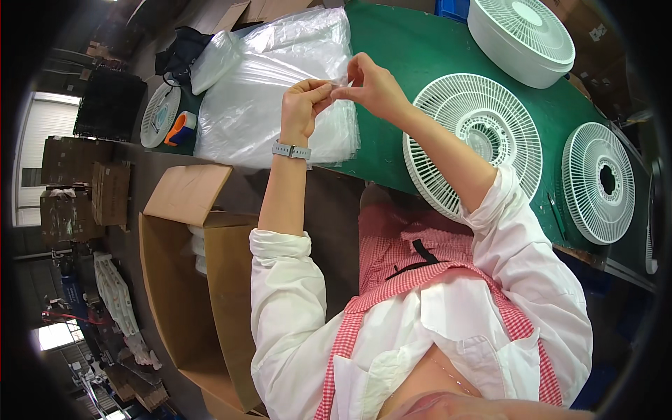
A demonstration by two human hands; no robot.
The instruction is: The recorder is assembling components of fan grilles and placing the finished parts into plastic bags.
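Note:
Clear plastic bags [245,133] lie in a flat stack on the green table. Above the stack's right edge, my left hand [303,108] pinches the film of the top bag between thumb and fingers, a grey watch on its wrist. My right hand [374,87] meets it from the right, thumb against the left fingertips and index finger bent, also at the bag's edge. The small bit of film between the fingertips is mostly hidden. Closest to my right forearm, partly under it, is a white round fan grille [514,133] with a ringed centre.
A deep white fan housing [521,49] stands at the far right, another grille [598,183] at the right end of the green table [392,38]. An orange tape dispenser [180,129] and a white grille [159,115] are at left. An open cardboard box [231,308] stands beside me.

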